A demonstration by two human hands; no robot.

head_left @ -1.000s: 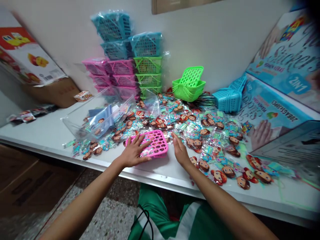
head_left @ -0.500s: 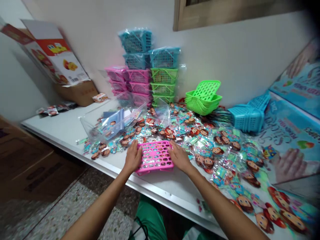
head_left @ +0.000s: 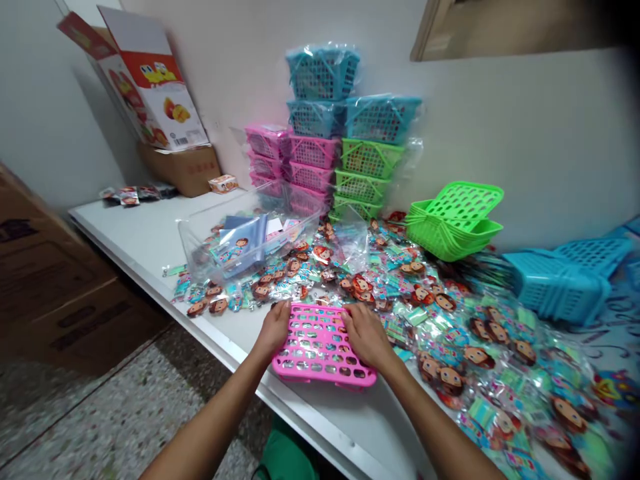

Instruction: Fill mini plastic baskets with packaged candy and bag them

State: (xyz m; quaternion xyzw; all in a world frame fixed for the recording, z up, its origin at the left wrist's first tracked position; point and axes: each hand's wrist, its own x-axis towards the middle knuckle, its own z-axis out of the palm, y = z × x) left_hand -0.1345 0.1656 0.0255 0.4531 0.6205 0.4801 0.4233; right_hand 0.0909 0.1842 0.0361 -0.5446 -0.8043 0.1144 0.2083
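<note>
A pink plastic basket [head_left: 320, 347] sits at the front edge of the white table, its flat lid with rows of oval holes facing up. Shiny contents glint through the holes, too covered to name. My left hand [head_left: 275, 328] grips its left side, thumb near the lid's rim. On the opposite side my right hand [head_left: 367, 335] holds the rim, with the thumb on the lid and the other fingers partly hidden. Small clear packets with printed doll faces [head_left: 360, 285] lie just behind the basket and to its right.
Wrapped blue baskets [head_left: 320, 73], pink baskets [head_left: 313, 153] and green baskets [head_left: 373, 157] are stacked against the wall. Loose green baskets [head_left: 450, 230] and blue baskets [head_left: 555, 280] stand at right. A clear plastic container [head_left: 200, 257] and cardboard boxes [head_left: 65, 267] are at left.
The view has swung left and closer to the basket. The pink basket's lid now tilts more toward me and shows more fully. Both hands keep hold of its sides.
</note>
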